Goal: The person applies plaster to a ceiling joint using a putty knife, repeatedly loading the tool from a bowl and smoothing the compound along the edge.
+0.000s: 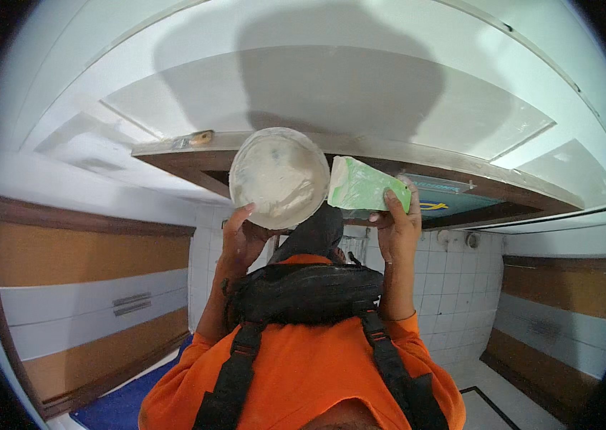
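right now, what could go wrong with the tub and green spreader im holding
The left hand shows only at the near side of the tub, so it might tip. White paste on the green spreader in the right hand could drip outside the tub. The wooden-handled tool on the ledge might get knocked off.

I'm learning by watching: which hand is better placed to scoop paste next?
Probably the right hand: it holds the green scraper, whose whitened edge sits close beside the round tub of whitish paste. The left hand supports that tub, so it seems less free.
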Available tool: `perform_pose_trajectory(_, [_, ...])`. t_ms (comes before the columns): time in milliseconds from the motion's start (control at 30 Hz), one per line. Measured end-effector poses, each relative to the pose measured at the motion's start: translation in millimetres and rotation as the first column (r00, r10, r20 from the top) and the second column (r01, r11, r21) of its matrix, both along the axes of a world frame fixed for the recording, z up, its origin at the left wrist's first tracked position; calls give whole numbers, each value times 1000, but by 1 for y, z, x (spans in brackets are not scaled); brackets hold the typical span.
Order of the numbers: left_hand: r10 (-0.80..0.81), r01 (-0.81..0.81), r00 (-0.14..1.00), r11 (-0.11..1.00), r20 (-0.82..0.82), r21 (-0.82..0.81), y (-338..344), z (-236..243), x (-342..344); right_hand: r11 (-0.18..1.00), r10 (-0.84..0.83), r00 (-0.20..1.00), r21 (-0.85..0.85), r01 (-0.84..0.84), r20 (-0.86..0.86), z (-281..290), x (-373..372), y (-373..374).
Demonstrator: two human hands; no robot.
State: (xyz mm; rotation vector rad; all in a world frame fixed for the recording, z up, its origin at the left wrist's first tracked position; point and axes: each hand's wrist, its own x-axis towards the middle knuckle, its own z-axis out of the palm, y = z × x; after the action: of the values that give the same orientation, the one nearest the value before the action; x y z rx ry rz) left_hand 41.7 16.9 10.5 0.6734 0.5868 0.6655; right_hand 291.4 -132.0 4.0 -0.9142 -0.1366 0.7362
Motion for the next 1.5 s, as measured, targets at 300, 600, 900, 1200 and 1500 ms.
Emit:
perform_pose_trajectory(300, [50, -51, 999, 998, -20, -40, -3, 8, 9, 989, 35, 987, -149, -12, 154, 1, 0, 1])
perform_pose_trajectory(600, [166, -167, 985, 986, 46, 26, -1, -5, 3, 990, 105, 971, -110, -83, 213, -5, -17, 12])
perform_pose_trajectory(900, [311, -312, 929, 950, 201, -27, -2, 5, 3, 975, 210, 954, -27, -221, -213, -21, -26, 27])
perform_pose_trajectory(1200, [378, -391, 909, 919, 177, 46, -6, -16, -2, 852, 522, 852, 15, -523, 39, -11, -24, 40])
perform_pose_trajectory(1500, [491, -513, 856, 844, 161, 153, 2, 6, 21, 765, 618, 723, -26, -644, 308, 7, -51, 83])
